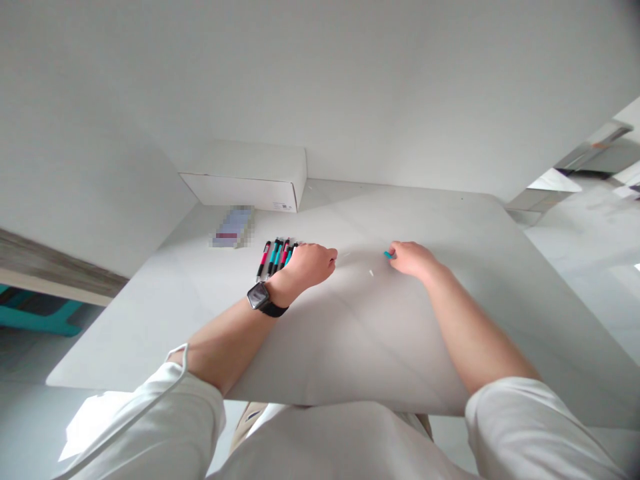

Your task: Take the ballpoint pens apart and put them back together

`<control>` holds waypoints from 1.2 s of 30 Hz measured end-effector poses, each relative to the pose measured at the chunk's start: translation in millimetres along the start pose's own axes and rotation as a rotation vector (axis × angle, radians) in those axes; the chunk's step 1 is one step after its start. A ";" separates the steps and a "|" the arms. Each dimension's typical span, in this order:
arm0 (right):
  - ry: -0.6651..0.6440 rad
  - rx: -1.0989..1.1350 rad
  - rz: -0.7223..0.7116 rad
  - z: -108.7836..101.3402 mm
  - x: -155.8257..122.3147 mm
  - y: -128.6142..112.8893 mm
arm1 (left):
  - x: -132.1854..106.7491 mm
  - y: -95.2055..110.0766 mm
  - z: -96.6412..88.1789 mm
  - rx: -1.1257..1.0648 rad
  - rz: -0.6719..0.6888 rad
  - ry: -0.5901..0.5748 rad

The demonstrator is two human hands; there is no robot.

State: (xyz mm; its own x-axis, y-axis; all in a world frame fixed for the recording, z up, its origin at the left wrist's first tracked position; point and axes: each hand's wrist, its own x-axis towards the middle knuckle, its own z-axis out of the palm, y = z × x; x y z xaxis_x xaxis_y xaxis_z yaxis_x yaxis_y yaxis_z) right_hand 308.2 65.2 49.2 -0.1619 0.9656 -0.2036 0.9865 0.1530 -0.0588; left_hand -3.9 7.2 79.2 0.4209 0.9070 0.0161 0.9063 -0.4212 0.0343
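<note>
My left hand [315, 263], with a black watch [259, 295] on its wrist, is closed over the table beside a row of pens. Whatever its fingers may hold is hidden. Several click pens in red, teal and black, such as the red one [264, 259], lie side by side, partly covered by this hand. Farther right, my right hand [411, 257] pinches a small teal piece [388, 255], coloured like the teal pens. Between the hands lies a tiny pale pointed piece [371, 273], too small to name.
A long white box [240, 190] stands against the wall at the back left. In front of it is a blurred-out bluish stack [233, 227]. The white table [350, 353] has rounded corners. A teal stool-like object [45, 313] stands off its left side.
</note>
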 end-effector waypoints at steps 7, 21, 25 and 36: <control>-0.049 -0.020 0.031 -5.2 -6.4 -7.1 | -0.3 2.0 -2.3 -0.031 0.019 0.014; 0.058 0.616 -0.341 -23.3 -33.3 -59.0 | 1.4 -1.6 -0.8 -0.129 0.161 0.170; 0.072 0.681 -0.357 -21.2 -34.8 -66.8 | 1.1 -1.0 -2.6 -0.141 0.171 0.195; 0.116 0.738 -0.352 -12.0 -29.8 -69.0 | 1.8 0.6 1.6 -0.120 0.212 0.292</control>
State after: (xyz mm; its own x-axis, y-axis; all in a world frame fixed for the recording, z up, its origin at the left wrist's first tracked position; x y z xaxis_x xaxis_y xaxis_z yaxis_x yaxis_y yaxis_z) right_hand 245.3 28.4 71.1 -0.4151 0.9086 0.0468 0.6009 0.3124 -0.7357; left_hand -2.5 8.5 77.6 0.5544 0.7688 0.3186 0.7822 -0.6122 0.1161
